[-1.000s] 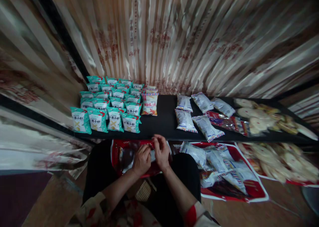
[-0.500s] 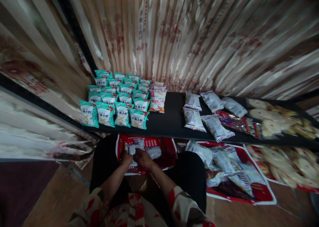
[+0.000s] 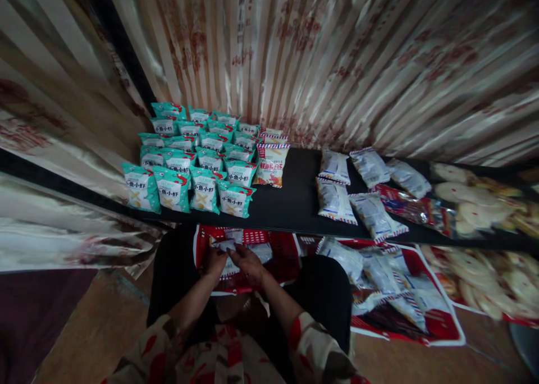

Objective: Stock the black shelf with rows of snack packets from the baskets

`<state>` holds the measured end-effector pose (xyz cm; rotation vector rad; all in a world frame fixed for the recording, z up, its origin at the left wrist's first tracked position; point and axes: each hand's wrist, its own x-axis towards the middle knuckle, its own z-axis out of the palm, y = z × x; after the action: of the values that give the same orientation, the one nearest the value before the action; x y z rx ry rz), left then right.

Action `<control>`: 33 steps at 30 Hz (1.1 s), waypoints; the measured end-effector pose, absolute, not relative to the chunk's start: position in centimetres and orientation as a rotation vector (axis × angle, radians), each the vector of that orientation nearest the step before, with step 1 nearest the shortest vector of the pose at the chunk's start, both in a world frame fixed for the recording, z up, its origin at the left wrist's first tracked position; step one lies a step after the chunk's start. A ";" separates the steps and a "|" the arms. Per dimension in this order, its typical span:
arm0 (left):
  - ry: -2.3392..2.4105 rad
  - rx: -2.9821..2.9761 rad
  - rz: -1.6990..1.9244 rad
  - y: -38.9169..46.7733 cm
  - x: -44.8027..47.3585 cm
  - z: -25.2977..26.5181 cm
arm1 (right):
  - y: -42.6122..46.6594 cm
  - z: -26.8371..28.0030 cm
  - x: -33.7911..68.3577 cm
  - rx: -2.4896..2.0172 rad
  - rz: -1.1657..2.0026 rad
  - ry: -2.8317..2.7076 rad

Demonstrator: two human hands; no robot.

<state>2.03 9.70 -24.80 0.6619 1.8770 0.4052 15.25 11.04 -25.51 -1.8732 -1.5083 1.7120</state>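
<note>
Both my hands are close together over a red plastic basket (image 3: 286, 255) between my knees. My left hand (image 3: 215, 261) has its fingers curled on a small silvery-white snack bag (image 3: 225, 245). From the other side my right hand (image 3: 247, 262) pinches the same bag; my fingers partly cover it. Another snack bag (image 3: 261, 252) lies in the basket just right of my hands. On the black shelf in front stand rows of teal snack bags (image 3: 170, 188), with an orange-and-white snack bag (image 3: 270, 165) upright at their right end.
Several silvery bags (image 3: 334, 200) lie on the black shelf (image 3: 290, 204) to the right, beside red packets (image 3: 404, 207) and packs of pale round pieces (image 3: 471, 204). Below, a second red basket (image 3: 450, 330) holds more bags. A striped curtain (image 3: 269, 53) hangs behind.
The view has shifted slightly, so the shelf appears a little larger and spread wider. My hands stay over the basket, and the bag between them looks flatter and less visible.
</note>
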 end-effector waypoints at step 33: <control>1.289 0.897 0.727 7.1 3.4 -11.6 | 6.4 -11.7 22.2 -1.338 1.290 -0.916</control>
<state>3.43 7.12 -11.60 0.8968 1.2886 0.7267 22.23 6.43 -11.73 -1.3376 -0.9163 1.2896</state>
